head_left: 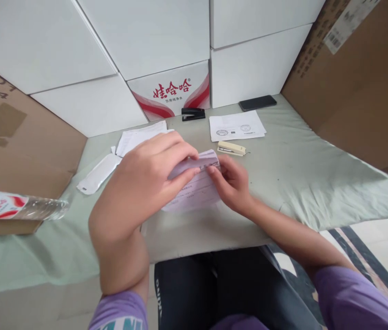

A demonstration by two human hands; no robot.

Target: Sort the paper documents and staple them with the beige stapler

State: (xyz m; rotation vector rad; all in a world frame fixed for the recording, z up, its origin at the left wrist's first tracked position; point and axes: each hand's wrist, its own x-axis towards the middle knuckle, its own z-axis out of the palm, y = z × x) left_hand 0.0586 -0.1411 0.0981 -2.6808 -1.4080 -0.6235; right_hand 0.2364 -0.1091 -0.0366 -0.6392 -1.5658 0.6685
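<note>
Both hands hold one pinkish-white printed paper slip point(194, 190) above the front of the table. My left hand point(152, 172) reaches over its upper left side, with thumb and fingers closed on the top edge. On the right edge, my right hand point(230, 181) pinches the paper between thumb and curled fingers. The top of the slip looks bent or folded over, and several layers may be there; I cannot tell. Just beyond the right hand lies a cream stapler point(231, 148). Part of the slip is hidden behind the left hand.
A black stapler point(193, 114) sits by the stacked white cartons point(168, 34). Stamped papers point(237, 126) and a phone point(257, 103) lie back right. More papers point(139, 137) and a white packet point(99, 174) are left. A water bottle point(18, 205) and brown cartons point(362, 91) flank the table.
</note>
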